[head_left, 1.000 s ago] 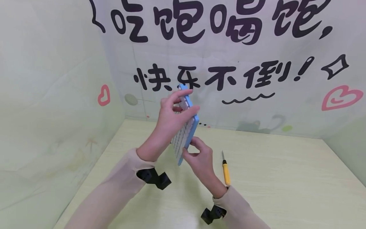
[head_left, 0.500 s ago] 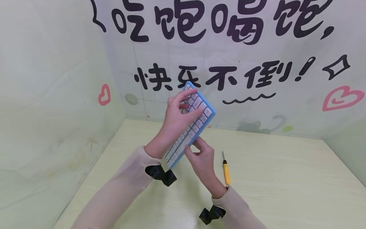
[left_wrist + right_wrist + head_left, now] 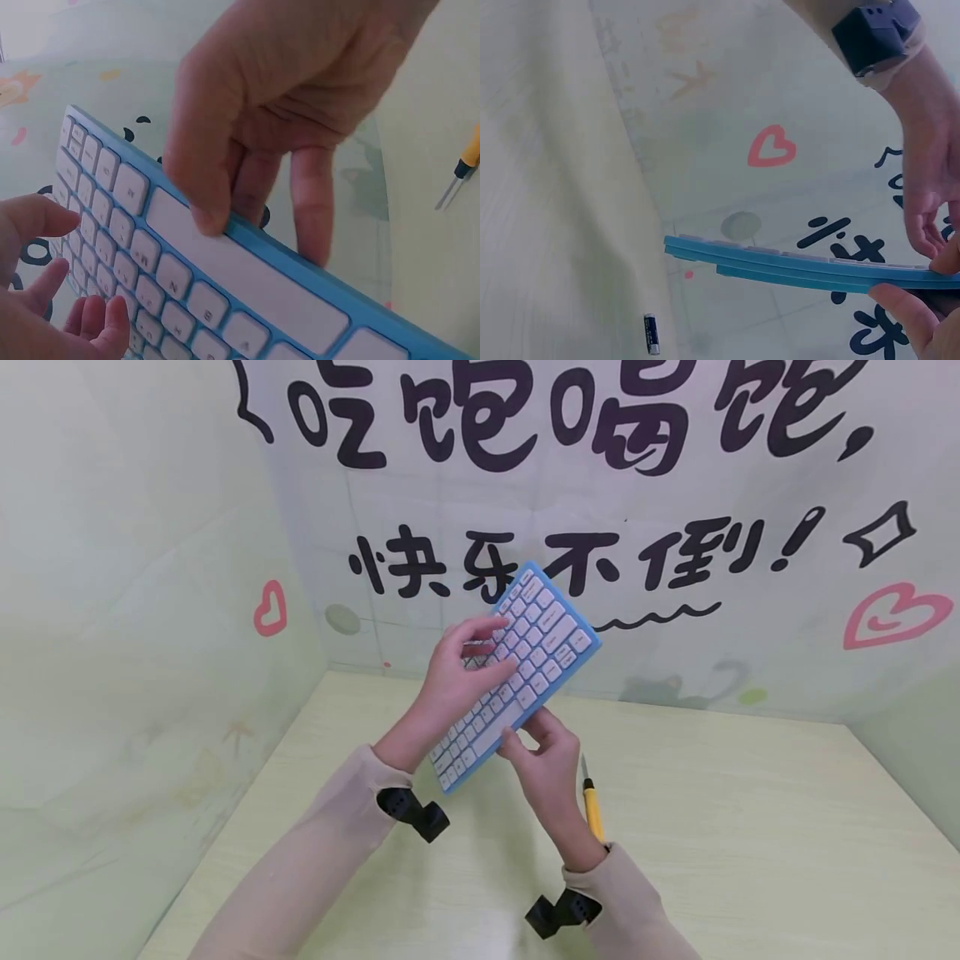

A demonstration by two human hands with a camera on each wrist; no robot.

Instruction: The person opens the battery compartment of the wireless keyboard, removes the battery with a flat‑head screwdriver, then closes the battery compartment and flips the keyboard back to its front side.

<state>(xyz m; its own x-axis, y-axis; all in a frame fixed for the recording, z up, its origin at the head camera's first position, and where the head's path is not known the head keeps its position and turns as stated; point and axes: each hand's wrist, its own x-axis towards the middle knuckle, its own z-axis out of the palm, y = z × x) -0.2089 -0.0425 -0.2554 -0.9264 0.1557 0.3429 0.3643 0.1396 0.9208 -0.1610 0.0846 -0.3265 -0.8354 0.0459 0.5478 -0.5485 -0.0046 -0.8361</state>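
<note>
The keyboard (image 3: 517, 672), blue-framed with white keys, is being held in the air above the table (image 3: 750, 827), nearer its far left corner, with nothing supporting it from below. It is sitting tilted, its far end raised toward the back wall (image 3: 675, 527) and its near end dipping toward the person, key side facing the head camera.

The left hand (image 3: 457, 681) is lying across the key side. Its fingers are loosely spread and slightly bent, fingertips resting on the keys near the middle rows; the thumb's position is not discernible.

The right hand (image 3: 543, 756) is gripping the keyboard's lower long edge. In the left wrist view the thumb (image 3: 199, 180) is pressing on the frame just beside the long space key, while the other fingers (image 3: 311, 202) are reaching behind the back, so the edge is being pinched between them. The right wrist view is showing the keyboard (image 3: 810, 266) edge-on, thin and slightly bowed.

A screwdriver (image 3: 592, 802) with a yellow handle is lying on the table, just right of the right wrist, its tip pointing toward the back wall. It is touching neither hand.

A small battery (image 3: 652, 334) is lying on the table near its left edge, well apart from both hands.

The back wall is carrying large black lettering and pink hearts.
</note>
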